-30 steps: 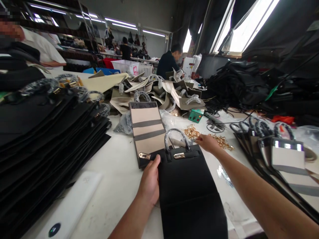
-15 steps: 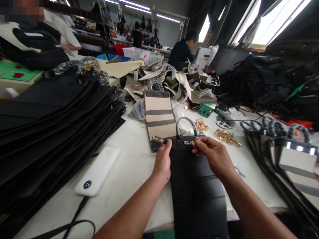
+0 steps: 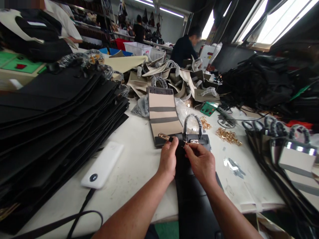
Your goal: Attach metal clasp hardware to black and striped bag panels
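A black bag panel (image 3: 196, 205) hangs over the table's front edge, its handle (image 3: 193, 118) wrapped in clear plastic. My left hand (image 3: 169, 157) is closed at the panel's upper left, its thumb pressing on a black strap with a gold metal plate (image 3: 163, 136) at the end. Beside it, my right hand (image 3: 201, 162) pinches with thumb and forefinger just below the base of the handle. Whatever lies between those fingertips is too small to make out. A second gold plate (image 3: 194, 141) sits on the panel just above my right fingers.
Black panels (image 3: 74, 109) are stacked on the left, near a white power bank (image 3: 102, 166). A beige-lined panel (image 3: 163, 114) lies ahead. Small gold fittings (image 3: 228, 136) lie in piles at right, with more handled panels (image 3: 296, 156) beyond. Co-workers are in the background.
My right hand has moved left, from the gold plate on the panel to just beside my left thumb. My left hand still grips the strap. The view has shifted slightly.
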`<act>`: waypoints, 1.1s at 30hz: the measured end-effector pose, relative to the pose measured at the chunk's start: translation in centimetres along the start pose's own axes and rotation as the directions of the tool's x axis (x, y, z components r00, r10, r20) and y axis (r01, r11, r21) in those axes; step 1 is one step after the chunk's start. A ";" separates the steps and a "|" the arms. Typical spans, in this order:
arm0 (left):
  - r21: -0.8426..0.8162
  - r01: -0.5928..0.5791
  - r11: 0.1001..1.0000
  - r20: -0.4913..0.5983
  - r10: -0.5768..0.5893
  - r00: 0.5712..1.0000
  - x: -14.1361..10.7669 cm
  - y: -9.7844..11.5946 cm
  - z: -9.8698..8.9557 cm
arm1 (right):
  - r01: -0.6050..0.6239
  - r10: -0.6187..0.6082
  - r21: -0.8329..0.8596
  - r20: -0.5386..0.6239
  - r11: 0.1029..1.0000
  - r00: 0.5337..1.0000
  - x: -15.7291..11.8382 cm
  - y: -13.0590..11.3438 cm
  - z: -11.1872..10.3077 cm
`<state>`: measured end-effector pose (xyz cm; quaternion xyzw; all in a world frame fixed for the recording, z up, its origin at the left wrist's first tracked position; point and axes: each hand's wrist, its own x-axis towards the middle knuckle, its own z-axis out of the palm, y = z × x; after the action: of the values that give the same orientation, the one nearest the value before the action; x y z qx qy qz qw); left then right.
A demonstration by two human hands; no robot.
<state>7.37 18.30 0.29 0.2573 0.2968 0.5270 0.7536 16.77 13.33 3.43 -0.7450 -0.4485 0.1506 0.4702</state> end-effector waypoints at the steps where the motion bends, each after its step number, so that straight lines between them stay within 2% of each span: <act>1: 0.002 -0.006 1.000 -0.003 0.006 1.000 0.0 0.0 0.0 | 0.014 -0.015 -0.022 -0.016 1.000 1.000 -0.1 0.0 0.1; 12: 0.084 -0.094 0.992 -0.006 0.095 0.995 -0.3 -0.7 -0.4 | 0.195 -0.203 -0.160 -0.040 0.968 0.978 -0.7 0.4 0.8; 18: 0.113 -0.063 0.992 -0.047 0.069 0.997 -0.9 -0.3 -0.2 | 0.092 -0.096 -0.089 -0.047 0.992 0.994 -1.0 0.5 1.2; 21: 0.113 -0.055 0.992 -0.046 0.060 0.997 -0.8 -0.3 -0.1 | 0.076 -0.076 -0.025 -0.005 0.997 0.997 -0.6 0.2 0.9; 25: 0.116 -0.058 0.991 -0.022 0.061 0.998 -0.6 -0.5 -0.3 | 0.201 -0.192 -0.090 0.100 0.976 0.976 0.3 -0.2 0.2; 27: 0.145 -0.070 0.987 -0.036 0.075 0.997 -0.6 -0.6 -0.5 | 0.229 -0.210 -0.119 0.152 0.966 0.966 0.6 -0.2 0.0; 33: 0.273 -0.097 0.957 -0.059 0.117 0.991 -0.5 -0.7 -0.9 | 0.197 -0.161 -0.133 0.240 0.971 0.957 1.2 -0.3 -0.3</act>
<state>7.01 17.66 -0.75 0.3535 0.3793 0.5309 0.6703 17.45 14.18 4.05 -0.7134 -0.5754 0.1560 0.3682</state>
